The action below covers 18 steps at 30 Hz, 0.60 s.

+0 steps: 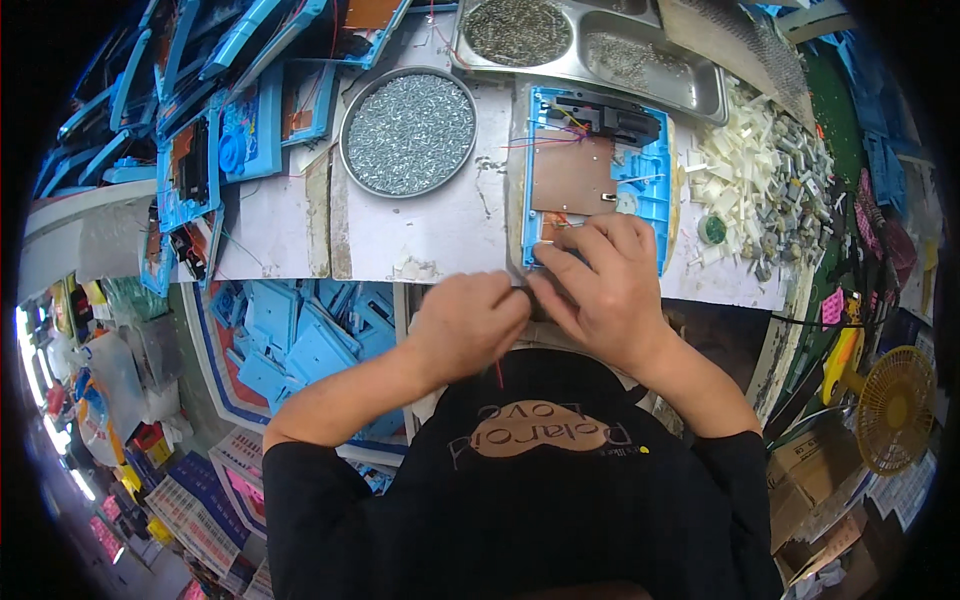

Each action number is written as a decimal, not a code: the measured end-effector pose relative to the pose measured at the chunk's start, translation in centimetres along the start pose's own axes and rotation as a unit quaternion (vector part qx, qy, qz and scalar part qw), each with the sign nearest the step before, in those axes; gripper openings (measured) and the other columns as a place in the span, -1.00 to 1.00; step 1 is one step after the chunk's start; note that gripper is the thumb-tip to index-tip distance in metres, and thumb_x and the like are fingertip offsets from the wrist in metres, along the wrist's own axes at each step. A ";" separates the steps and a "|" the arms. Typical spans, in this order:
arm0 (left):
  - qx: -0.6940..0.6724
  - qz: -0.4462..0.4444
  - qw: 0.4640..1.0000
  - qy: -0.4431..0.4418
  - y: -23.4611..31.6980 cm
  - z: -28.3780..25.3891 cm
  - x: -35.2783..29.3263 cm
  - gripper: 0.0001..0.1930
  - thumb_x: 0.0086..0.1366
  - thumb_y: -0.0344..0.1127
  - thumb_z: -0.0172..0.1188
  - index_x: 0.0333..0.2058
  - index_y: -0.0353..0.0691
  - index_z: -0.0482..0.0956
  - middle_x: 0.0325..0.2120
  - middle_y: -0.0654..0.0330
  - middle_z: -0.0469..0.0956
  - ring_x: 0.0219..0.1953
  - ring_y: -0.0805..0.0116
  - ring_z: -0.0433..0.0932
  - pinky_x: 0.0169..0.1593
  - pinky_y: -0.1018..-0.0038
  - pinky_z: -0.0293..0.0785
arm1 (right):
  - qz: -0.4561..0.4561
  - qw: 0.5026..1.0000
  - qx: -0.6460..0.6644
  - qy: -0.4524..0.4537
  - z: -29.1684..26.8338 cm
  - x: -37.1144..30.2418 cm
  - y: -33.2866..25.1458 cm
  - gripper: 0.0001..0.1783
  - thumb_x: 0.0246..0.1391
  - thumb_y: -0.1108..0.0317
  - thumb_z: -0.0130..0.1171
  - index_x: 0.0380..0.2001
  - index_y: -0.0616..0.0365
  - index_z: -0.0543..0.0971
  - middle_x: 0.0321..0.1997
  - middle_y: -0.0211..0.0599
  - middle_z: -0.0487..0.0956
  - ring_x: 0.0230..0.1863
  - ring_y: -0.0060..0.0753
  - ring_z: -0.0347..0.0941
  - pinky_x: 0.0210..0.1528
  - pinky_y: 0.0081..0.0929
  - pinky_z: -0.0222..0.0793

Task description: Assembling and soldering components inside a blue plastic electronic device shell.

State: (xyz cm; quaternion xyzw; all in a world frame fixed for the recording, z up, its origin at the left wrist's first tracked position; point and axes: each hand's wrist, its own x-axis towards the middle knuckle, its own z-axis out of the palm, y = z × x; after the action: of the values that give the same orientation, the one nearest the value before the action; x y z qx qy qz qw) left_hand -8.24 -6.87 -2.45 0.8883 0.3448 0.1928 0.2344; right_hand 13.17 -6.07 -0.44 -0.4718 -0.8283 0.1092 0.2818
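Observation:
In front of me on the table lies a light-blue plastic casing (pixel 650 190), open side up. It holds a brown board (pixel 572 170), a black part (pixel 615 122) and thin red and purple wires. My right hand (pixel 610 285) is over its near edge, fingers bent onto the corner and thumb stretched toward my left hand. What lies between that thumb and the fingers is hidden. Just left of it, off the table's front edge, my left hand (pixel 468 325) is closed in a pinch. A thin red wire (pixel 500 374) hangs below that hand.
A round metal tray (pixel 410 185) of small screws stands left of the casing. Behind are steel trays (pixel 585 70) with small metal parts. White and grey plastic pieces (pixel 750 170) heap at right. Blue casings pile at left (pixel 255 125) and below the table (pixel 285 330). A yellow fan (pixel 895 410) stands right.

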 end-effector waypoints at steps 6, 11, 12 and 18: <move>-0.141 0.036 0.975 -0.169 -0.7 -3.8 1.4 -0.82 0.14 -0.39 0.34 -0.29 -0.19 0.54 -0.41 0.10 0.49 -0.31 0.02 0.56 -0.26 0.20 0.50 | 0.018 0.999 -0.030 -0.019 0.8 -0.1 0.0 -0.70 -0.13 0.26 0.45 -0.30 0.04 0.60 -0.19 -0.38 0.57 -0.06 -0.20 0.43 0.02 -0.08 0.21; -0.112 0.048 0.992 0.045 -4.2 -0.5 3.1 -0.76 0.16 -0.32 0.39 -0.20 -0.17 0.60 -0.38 0.09 0.48 -0.35 0.02 0.53 -0.29 0.20 0.48 | -0.020 0.998 0.022 -0.058 -1.6 0.3 0.5 -0.59 -0.16 0.23 0.48 -0.19 0.03 0.62 -0.17 -0.32 0.57 -0.05 -0.18 0.43 0.06 -0.10 0.25; -0.110 0.060 0.991 0.036 -4.5 -0.6 3.1 -0.78 0.17 -0.32 0.39 -0.21 -0.17 0.62 -0.39 0.10 0.47 -0.37 0.04 0.54 -0.31 0.21 0.48 | -0.044 0.994 0.077 -0.070 -3.2 0.6 1.8 -0.55 -0.17 0.23 0.49 -0.15 0.04 0.63 -0.19 -0.30 0.58 -0.06 -0.17 0.45 0.06 -0.12 0.27; -0.142 0.093 0.986 0.006 -5.1 -1.6 4.1 -0.78 0.13 -0.32 0.46 -0.24 -0.12 0.69 -0.43 0.20 0.51 -0.41 0.16 0.55 -0.36 0.29 0.48 | 0.206 0.934 0.138 0.259 -16.2 7.9 16.0 -0.85 0.13 0.44 0.31 -0.28 0.32 0.69 -0.35 -0.28 0.70 -0.26 -0.50 0.61 -0.12 -0.53 0.48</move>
State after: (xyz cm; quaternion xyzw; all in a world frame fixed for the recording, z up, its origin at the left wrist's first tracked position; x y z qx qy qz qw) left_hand -8.85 -0.19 -3.19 0.8730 0.2315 0.2658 0.3372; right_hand 30.77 7.65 8.48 -0.6000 -0.5881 0.1524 0.5205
